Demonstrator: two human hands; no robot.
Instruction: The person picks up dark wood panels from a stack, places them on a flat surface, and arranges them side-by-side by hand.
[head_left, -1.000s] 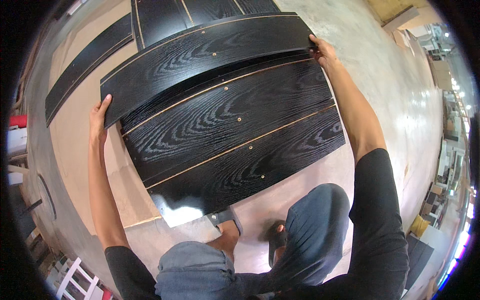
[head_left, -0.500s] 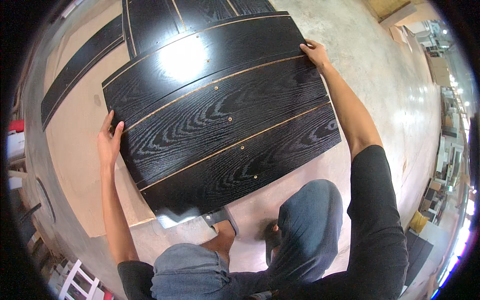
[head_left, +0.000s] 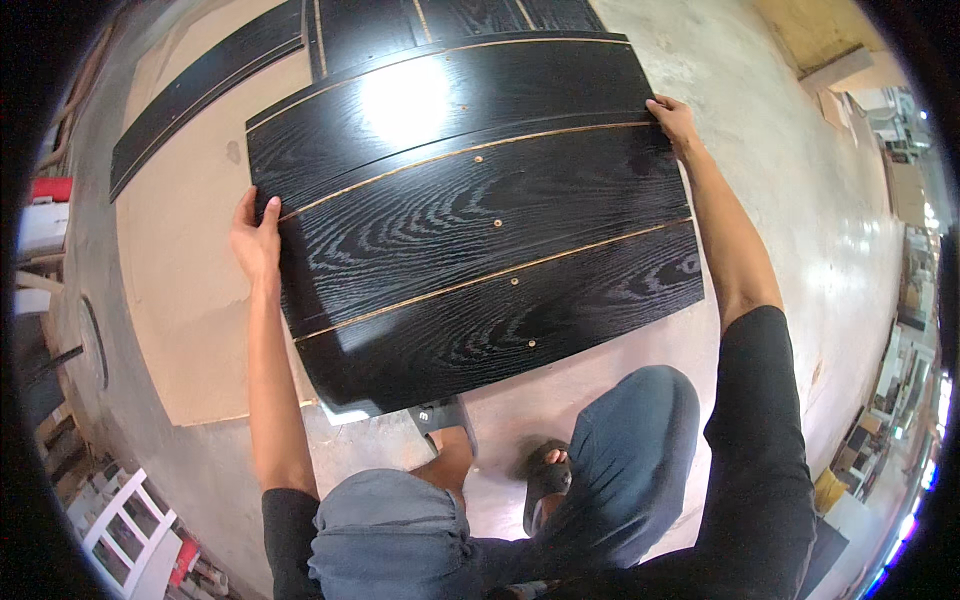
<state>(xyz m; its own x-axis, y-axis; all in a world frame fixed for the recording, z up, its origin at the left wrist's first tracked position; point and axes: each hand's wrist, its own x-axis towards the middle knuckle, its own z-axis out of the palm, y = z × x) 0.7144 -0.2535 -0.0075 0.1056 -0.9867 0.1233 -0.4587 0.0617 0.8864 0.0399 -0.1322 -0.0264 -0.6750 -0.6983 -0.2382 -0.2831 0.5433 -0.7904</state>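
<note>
A wide black wood-grain panel (head_left: 480, 250) is in front of me, with pale grooves across it and a line of small holes or fittings down its middle. My left hand (head_left: 258, 235) grips its left edge, thumb on top and fingers partly hidden at the side. The right edge, near the far corner, is held by my right hand (head_left: 675, 120), with the thumb on the face and the other fingers mostly out of sight underneath. A bright light reflection covers part of the far section.
More black grooved boards (head_left: 460, 18) lie just beyond the panel. A narrow black board (head_left: 205, 100) rests on a brown cardboard sheet (head_left: 170, 330) at the left. A white slatted frame (head_left: 130, 525) stands at the lower left. Stacked materials line the right side of the concrete floor (head_left: 810, 230).
The whole view has turned and shifted, so panel, boards and cardboard appear farther right or higher. Both hands keep their places on the panel's edges.
</note>
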